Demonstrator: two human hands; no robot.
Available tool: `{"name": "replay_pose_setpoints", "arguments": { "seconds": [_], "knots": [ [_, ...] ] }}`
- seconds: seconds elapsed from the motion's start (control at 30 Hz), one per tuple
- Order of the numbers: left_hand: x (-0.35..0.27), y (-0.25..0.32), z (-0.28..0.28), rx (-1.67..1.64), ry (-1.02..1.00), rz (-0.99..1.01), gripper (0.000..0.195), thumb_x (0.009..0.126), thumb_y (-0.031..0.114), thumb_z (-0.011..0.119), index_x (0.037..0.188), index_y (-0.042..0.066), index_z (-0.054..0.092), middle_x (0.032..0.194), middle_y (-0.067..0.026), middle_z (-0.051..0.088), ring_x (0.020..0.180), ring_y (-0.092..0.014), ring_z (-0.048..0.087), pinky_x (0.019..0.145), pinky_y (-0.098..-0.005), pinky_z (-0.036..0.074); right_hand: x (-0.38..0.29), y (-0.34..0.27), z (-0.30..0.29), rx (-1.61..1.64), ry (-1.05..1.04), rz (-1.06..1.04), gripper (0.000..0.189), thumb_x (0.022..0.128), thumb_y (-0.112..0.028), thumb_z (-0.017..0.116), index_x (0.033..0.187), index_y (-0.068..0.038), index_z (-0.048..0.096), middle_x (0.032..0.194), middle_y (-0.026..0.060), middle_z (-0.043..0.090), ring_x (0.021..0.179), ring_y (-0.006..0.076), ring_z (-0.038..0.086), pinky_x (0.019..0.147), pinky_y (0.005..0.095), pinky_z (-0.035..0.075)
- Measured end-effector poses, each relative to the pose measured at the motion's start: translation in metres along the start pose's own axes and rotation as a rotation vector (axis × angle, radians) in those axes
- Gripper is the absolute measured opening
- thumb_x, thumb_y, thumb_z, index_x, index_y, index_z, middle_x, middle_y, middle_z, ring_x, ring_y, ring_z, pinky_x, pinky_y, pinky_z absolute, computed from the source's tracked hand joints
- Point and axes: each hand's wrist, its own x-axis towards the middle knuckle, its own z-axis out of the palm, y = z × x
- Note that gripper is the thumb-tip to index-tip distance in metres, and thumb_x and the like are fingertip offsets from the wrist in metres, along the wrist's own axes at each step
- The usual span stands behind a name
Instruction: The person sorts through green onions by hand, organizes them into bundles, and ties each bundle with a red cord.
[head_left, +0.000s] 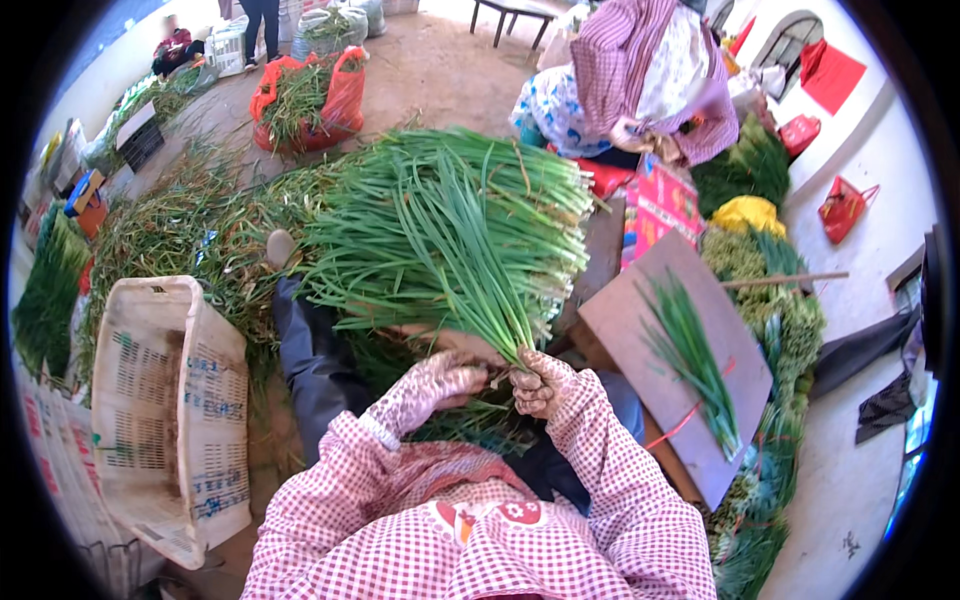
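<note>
My right hand (541, 384), in a soiled patterned glove, is closed around the pale stem ends of a small bunch of long green leaves that look like garlic chives (469, 251). The leaves fan up and away over a large heap of the same greens (375, 217), whose white ends point right. Just left of the held stems is my left hand (435, 386), also gloved, its fingers bent near the base of the bunch; whether it pinches a loose blade is unclear. Trimmed leaf scraps (472, 427) lie on my lap below both hands.
To the right, a tilted board (600, 307) bears a small bunch (694, 360) with a red tie (679, 426). A white plastic crate (217, 442) stands at left beside leaf waste (172, 232). Beyond are a filled red bag (345, 97) and another person (645, 82).
</note>
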Motion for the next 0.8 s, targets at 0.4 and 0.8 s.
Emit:
{"name": "replay_pose_setpoints", "arguments": {
  "seconds": [0.4, 0.8],
  "knots": [
    [0.011, 0.050, 0.019, -0.475, 0.039, 0.359, 0.047, 0.083, 0.009, 0.057, 0.128, 0.009, 0.041, 0.107, -0.0098, 0.054, 0.101, -0.025, 0.054, 0.084, -0.0390, 0.047, -0.021, 0.014, 0.011, -0.785, -0.137, -0.244, 0.082, 0.075, -0.046, 0.067, 0.131, 0.003, 0.031, 0.113, 0.0167, 0.053, 0.106, 0.0227, 0.051, 0.090, 0.0346, 0.041],
    [-0.017, 0.041, 0.006, -0.412, 0.180, 0.350, 0.026, 0.085, 0.007, 0.056, 0.111, 0.003, 0.054, 0.104, -0.0092, 0.058, 0.096, -0.021, 0.058, 0.084, -0.0353, 0.048, 0.041, 0.050, 0.022, -0.306, 0.235, -0.606, 0.023, 0.087, -0.016, 0.060, 0.107, -0.006, 0.059, 0.093, -0.0004, 0.062, 0.084, 0.0091, 0.056, 0.073, 0.0240, 0.047]
  ]
}}
